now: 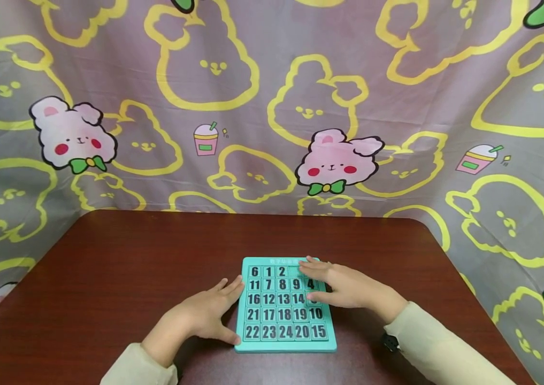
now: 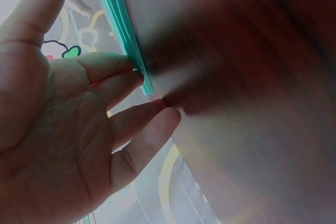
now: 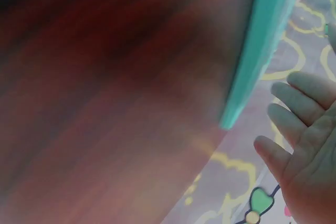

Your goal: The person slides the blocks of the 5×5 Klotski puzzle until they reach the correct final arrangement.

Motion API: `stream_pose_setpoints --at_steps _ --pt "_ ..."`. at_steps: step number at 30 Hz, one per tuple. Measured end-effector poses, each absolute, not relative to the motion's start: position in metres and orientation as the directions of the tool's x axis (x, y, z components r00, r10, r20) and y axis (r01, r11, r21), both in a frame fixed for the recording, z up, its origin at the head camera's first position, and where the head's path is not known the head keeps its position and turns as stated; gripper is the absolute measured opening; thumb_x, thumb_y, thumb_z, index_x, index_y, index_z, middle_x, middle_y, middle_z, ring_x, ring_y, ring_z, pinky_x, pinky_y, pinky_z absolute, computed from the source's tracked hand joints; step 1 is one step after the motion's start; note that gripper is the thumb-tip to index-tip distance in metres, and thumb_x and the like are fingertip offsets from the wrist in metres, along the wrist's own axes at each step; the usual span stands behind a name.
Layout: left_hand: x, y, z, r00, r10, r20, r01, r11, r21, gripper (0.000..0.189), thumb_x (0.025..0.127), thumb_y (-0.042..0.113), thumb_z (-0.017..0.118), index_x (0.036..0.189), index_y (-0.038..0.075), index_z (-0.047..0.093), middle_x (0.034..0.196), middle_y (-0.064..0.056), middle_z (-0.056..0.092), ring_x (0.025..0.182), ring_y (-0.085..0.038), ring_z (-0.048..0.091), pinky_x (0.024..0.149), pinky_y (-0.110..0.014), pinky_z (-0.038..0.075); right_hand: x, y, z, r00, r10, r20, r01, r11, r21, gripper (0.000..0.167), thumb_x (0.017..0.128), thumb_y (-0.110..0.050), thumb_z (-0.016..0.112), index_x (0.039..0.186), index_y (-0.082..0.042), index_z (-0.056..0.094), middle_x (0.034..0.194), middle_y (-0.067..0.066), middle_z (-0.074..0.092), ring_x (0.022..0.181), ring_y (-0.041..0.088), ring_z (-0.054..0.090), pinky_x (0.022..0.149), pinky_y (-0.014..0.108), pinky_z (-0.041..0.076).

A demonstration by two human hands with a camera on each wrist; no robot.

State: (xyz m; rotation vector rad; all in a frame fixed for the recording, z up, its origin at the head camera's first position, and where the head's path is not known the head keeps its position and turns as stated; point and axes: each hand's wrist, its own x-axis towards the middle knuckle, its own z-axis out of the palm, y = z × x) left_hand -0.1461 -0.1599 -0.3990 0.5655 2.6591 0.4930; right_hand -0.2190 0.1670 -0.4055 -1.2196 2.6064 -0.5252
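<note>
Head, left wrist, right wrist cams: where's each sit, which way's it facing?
Head: on the person's head, facing forward and down at the number puzzle, table and patterned cloth; left hand, right hand and sleeves show.
Left wrist: on that wrist, view tilted, facing the puzzle's edge; left hand, palm side, fills the left.
Right wrist: on that wrist, also tilted, facing the puzzle's edge; right hand, partly cut off, at lower right.
Shared: both wrist views catch puzzle edge, table and cloth.
</note>
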Motion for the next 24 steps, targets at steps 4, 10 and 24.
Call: stream_pose_setpoints --at_steps 4,10,24 --pt "-0.146 -0.160 -0.398 -0.850 0.442 -0.288 0.310 0.860 0.406 0.109 0.071 0.045 0.087 0.157 0.008 0.030 0.167 -0.004 0.021 0.153 -0.037 0.019 0.112 -0.059 0.035 -0.216 0.184 -0.409 -0.662 -0.747 -0.061 -0.675 0.630 -0.383 0.081 0.092 -0.054 0.063 0.153 -0.007 0.038 0.163 0.008 0.031 0.152 0.035 0.021 0.115 0.062 0.029" --pt "-0.146 -0.159 -0.398 -0.849 0.438 -0.296 0.301 0.861 0.410 0.109 0.071 0.046 0.087 0.157 0.009 0.030 0.167 -0.003 0.020 0.153 -0.036 0.019 0.112 -0.060 0.035 -0.217 0.197 -0.412 -0.684 -0.722 -0.100 -0.646 0.664 -0.378 0.097 0.081 -0.065 0.068 0.154 -0.008 0.037 0.164 0.006 0.029 0.154 0.033 0.019 0.115 0.063 0.026" --pt "-0.146 -0.159 -0.400 -0.841 0.451 -0.299 0.313 0.856 0.412 0.108 0.073 0.049 0.085 0.157 0.009 0.029 0.167 -0.003 0.019 0.153 -0.037 0.019 0.112 -0.061 0.034 -0.218 0.189 -0.417 -0.653 -0.748 -0.119 -0.680 0.648 -0.343 0.098 0.081 -0.068 0.066 0.153 -0.008 0.039 0.163 0.005 0.031 0.153 0.032 0.021 0.115 0.062 0.027"
